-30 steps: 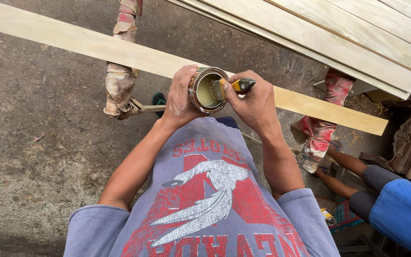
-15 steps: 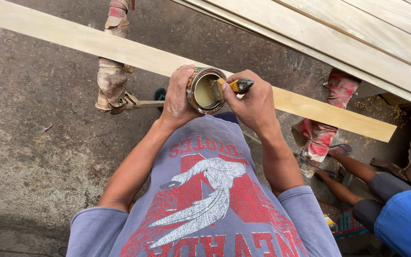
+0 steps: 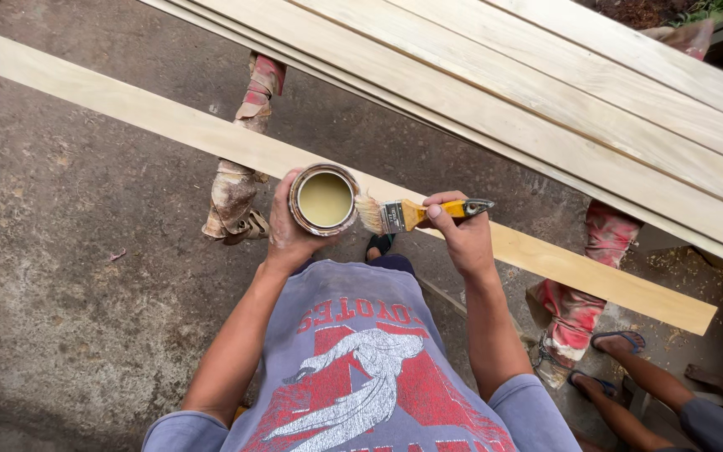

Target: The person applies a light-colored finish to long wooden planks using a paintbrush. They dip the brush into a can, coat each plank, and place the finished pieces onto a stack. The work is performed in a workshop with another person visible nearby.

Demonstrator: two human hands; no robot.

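The left hand (image 3: 289,230) grips an open tin (image 3: 324,199) of pale finish. Just right of it, the right hand (image 3: 462,234) clasps a yellow-handled brush (image 3: 412,214), bristles at the rim. Loading looks finished; next, a steady stroke along the plank (image 3: 169,125) beyond both hands.

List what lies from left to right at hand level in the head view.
Paint-stained trestle leg → left hand → open tin of pale liquid → brush bristles → right hand on the yellow brush handle.
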